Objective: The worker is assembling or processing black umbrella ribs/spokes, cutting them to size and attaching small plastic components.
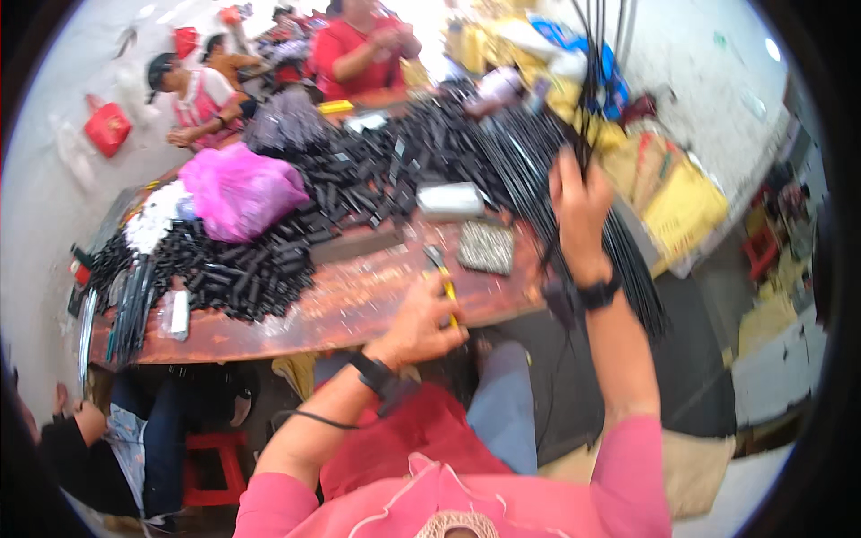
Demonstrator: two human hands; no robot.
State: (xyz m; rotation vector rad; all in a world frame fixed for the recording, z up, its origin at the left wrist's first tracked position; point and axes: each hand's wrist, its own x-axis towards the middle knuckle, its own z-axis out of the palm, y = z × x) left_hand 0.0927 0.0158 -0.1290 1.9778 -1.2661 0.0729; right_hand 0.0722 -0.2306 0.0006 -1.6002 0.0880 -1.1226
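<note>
Bag (242, 191) on table (368, 291), left; rods (529, 166) right; sacks (692, 211) farther right; tool (448, 287) between bag, rods.

The site appears to be a manual assembly workshop. A worn reddish table (359, 296) carries heaped small black parts (251, 278) and a bundle of long black rods (520, 157); co-workers (339, 58) occupy its far side, and yellow sacks (689, 211) lie near a white wall (708, 67).
</note>
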